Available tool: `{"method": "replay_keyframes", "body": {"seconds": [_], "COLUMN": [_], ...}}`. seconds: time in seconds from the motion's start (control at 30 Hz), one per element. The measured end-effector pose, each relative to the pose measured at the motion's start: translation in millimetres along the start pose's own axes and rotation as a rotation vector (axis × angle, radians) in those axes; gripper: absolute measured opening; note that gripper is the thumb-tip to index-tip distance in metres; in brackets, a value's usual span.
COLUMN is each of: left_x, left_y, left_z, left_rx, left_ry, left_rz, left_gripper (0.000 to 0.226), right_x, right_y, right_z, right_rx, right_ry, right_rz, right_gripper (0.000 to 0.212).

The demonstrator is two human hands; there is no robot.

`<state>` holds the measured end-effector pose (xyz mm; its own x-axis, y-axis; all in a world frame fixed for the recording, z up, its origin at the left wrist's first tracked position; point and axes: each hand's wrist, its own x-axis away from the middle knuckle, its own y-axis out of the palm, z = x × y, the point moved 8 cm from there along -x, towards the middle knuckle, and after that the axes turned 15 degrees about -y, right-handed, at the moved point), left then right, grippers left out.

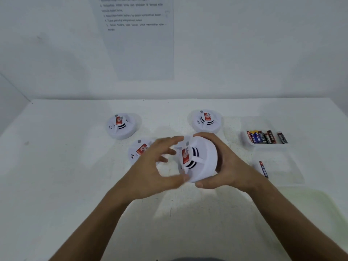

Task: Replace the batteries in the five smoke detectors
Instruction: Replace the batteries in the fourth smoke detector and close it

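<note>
White flat table top (75, 185), set against a white wall carrying a printed paper instruction sheet (139, 38), text too blurred to read. Two bare forearms enter from the bottom edge. Right hand (227, 166): fingers curled around the far and right side of a round white plastic smoke detector (199, 159), thumb under its near edge, gripping it and holding it tilted above the table centre, red label facing left. Left hand (150, 170): fingers spread and motion-blurred, thumb tip touching the detector's lower left rim; whether the other fingers touch it cannot be told. Second round white smoke detector with red label (121, 126), resting far left. Third matching smoke detector (206, 120), resting far right of centre. Fourth matching smoke detector (138, 150), resting nearer, partly hidden behind the left hand. Clear shallow plastic tray (244, 125), far right, holding a row of mixed-brand cylindrical batteries (261, 137) side by side. Single red and black battery (263, 169), lying alone nearer, just right of the right wrist.
</note>
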<state>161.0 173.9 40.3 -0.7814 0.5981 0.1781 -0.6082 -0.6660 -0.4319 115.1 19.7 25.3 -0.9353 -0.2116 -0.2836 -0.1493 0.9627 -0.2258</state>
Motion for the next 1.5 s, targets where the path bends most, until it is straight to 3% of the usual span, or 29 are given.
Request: {"method": "replay_keyframes", "body": {"seconds": [0.1,0.23,0.53,1.5], "left_x": [0,-2,-3,-6], "left_y": [16,7,-2,-6], "left_z": [-6,-4,-2,-11], "left_rx": [-0.05,-0.036,-0.254,-0.225], "left_ry": [-0.053,-0.023,0.027,0.032], "left_rz": [-0.119,-0.027,0.058,0.051], "left_gripper": [0.095,0.089,0.086,0.085], "right_x": [2,6,8,2], "right_y": [2,1,6,11], "right_z": [3,6,13,11], "right_rx": [-0.096,-0.032,0.123,0.11], "right_ry": [0.011,0.043,0.054,0.014], "right_rz": [0.037,0.009,-0.036,-0.041], "right_gripper": [0.096,0.096,0.098,0.097]}}
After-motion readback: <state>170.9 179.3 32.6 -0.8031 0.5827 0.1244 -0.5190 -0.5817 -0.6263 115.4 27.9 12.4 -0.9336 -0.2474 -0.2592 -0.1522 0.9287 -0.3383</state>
